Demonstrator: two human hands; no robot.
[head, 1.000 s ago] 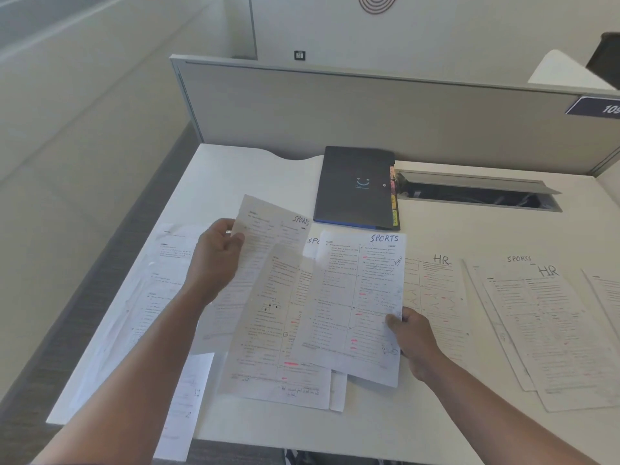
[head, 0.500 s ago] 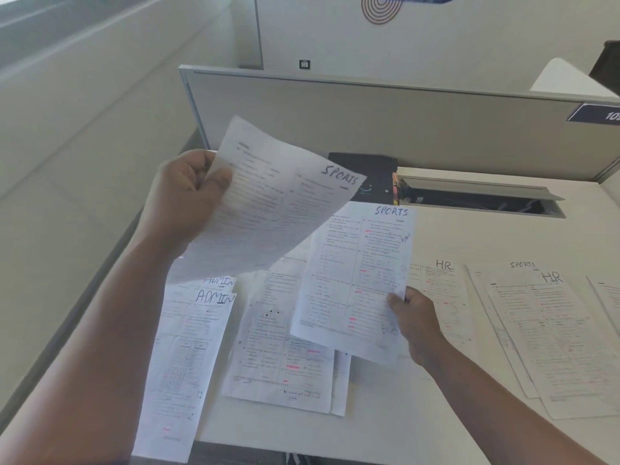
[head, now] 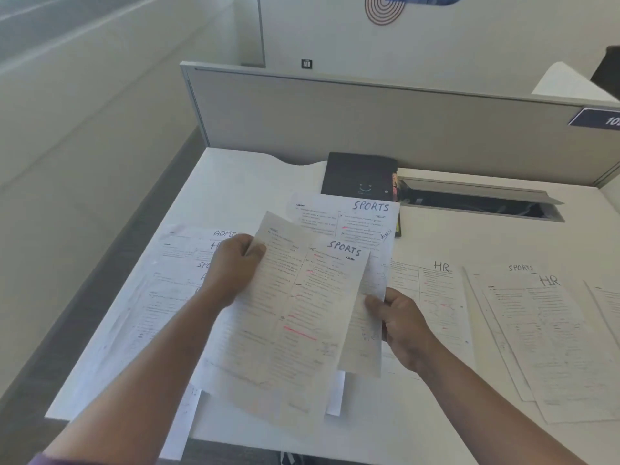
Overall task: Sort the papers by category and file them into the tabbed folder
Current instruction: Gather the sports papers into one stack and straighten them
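Just in front of the closed black folder (head: 360, 174), left hand (head: 231, 266) pinches one SPORTS sheet (head: 288, 313), overlapping a second SPORTS sheet (head: 365, 229) gripped by right hand (head: 399, 327) — likely pairing same-category papers. HR pile (head: 553, 330) lies right of folder on tabletop (head: 436, 431).

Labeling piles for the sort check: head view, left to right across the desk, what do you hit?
ADMIN-topped pile → left hand → front SPORTS sheet → right hand → HR sheet → HR-topped pile.
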